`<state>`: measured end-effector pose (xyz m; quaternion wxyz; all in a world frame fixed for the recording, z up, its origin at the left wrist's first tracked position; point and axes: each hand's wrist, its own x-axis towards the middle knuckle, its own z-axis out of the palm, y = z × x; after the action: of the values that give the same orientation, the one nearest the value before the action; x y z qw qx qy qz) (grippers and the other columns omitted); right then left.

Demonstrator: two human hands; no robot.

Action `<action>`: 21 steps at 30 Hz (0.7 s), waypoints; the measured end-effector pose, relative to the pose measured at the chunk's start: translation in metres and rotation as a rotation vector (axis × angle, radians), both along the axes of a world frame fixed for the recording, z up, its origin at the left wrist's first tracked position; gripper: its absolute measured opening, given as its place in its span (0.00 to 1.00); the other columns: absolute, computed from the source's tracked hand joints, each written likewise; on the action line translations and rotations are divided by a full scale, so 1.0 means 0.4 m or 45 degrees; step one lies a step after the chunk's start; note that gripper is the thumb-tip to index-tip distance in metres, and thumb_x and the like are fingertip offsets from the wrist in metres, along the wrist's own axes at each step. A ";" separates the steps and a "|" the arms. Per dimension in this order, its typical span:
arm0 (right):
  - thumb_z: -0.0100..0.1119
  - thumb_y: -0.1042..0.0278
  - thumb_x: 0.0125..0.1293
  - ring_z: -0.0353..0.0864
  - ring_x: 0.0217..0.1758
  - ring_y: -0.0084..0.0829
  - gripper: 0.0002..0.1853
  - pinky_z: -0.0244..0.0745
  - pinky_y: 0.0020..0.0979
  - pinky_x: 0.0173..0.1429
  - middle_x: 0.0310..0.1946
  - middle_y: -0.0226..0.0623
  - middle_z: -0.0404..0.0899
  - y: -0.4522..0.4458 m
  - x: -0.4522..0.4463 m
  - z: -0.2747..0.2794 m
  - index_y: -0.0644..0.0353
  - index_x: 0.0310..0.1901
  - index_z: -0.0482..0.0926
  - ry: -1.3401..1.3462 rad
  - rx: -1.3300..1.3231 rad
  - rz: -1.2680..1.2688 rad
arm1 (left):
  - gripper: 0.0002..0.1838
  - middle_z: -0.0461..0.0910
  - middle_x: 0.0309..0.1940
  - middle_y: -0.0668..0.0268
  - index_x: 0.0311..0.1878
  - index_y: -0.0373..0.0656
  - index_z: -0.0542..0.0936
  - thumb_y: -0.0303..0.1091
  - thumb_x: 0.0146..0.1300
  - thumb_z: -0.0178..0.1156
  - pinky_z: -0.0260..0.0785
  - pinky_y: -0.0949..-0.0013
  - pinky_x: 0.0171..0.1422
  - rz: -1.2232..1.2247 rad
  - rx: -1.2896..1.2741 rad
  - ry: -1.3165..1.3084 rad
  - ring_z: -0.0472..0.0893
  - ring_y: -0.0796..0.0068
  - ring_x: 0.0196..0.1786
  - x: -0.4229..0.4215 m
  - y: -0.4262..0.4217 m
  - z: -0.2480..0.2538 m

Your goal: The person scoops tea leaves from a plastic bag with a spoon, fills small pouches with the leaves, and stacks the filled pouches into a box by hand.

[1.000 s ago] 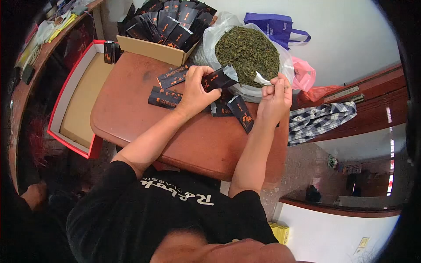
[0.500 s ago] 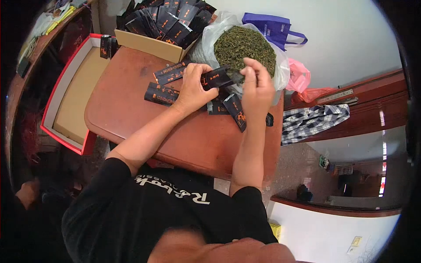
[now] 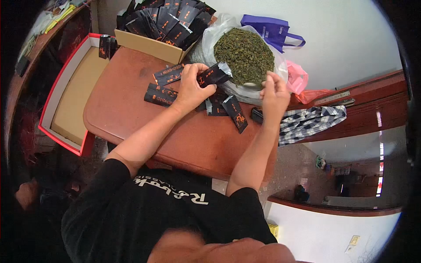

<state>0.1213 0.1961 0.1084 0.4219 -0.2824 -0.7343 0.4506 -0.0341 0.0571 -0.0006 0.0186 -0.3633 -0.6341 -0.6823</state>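
My left hand (image 3: 193,83) grips a black packet (image 3: 210,76) with orange print. The packet's silvery mouth points right, toward a clear plastic bag (image 3: 204,48) full of dried green leaves (image 3: 243,50). At the right edge of that bag is my right hand (image 3: 275,92), with thumb and fingers drawn together; whatever they hold, if anything, is hidden. A pale curved edge (image 3: 251,85) shows at the near side of the leaves, too unclear to name. Below and beside my left hand lie more black packets, such as one at the left (image 3: 160,94) and one at the right (image 3: 235,114).
A cardboard box (image 3: 147,46) heaped with black packets (image 3: 169,22) stands at the back of the brown table (image 3: 127,98). A red-rimmed box (image 3: 52,103) is to the left. Behind are a blue bag (image 3: 272,30) and a pink bag (image 3: 298,76); a checked cloth (image 3: 311,122) hangs right.
My right hand has moved away from the packet's mouth, rightward to the leaf bag's edge. My left hand keeps the packet in nearly the same place, its silvery mouth now uncovered.
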 end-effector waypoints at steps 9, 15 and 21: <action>0.53 0.69 0.75 0.72 0.23 0.16 0.11 0.71 0.20 0.26 0.32 0.29 0.75 -0.016 -0.120 -0.130 0.64 0.53 0.78 0.309 -0.075 -0.082 | 0.26 0.71 0.43 0.59 0.47 0.39 0.75 0.35 0.43 0.71 0.65 0.60 0.61 -0.001 -0.056 0.012 0.72 0.60 0.50 0.001 -0.003 0.006; 0.51 0.70 0.76 0.73 0.24 0.15 0.12 0.71 0.20 0.27 0.33 0.30 0.76 -0.019 -0.122 -0.144 0.65 0.54 0.77 0.416 -0.065 -0.133 | 0.25 0.71 0.43 0.59 0.46 0.39 0.74 0.35 0.44 0.71 0.65 0.59 0.61 -0.003 -0.060 0.020 0.72 0.60 0.50 0.003 0.000 -0.001; 0.50 0.70 0.76 0.72 0.24 0.16 0.13 0.71 0.20 0.28 0.34 0.31 0.77 0.004 -0.097 -0.161 0.68 0.55 0.76 0.581 -0.112 -0.141 | 0.25 0.70 0.43 0.59 0.47 0.40 0.74 0.34 0.44 0.71 0.65 0.60 0.60 -0.019 -0.097 0.021 0.72 0.60 0.50 0.005 -0.003 0.004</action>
<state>0.0825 0.1976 0.0442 0.5884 -0.2312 -0.5829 0.5105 -0.0321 0.0559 0.0009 0.0049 -0.3741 -0.6568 -0.6548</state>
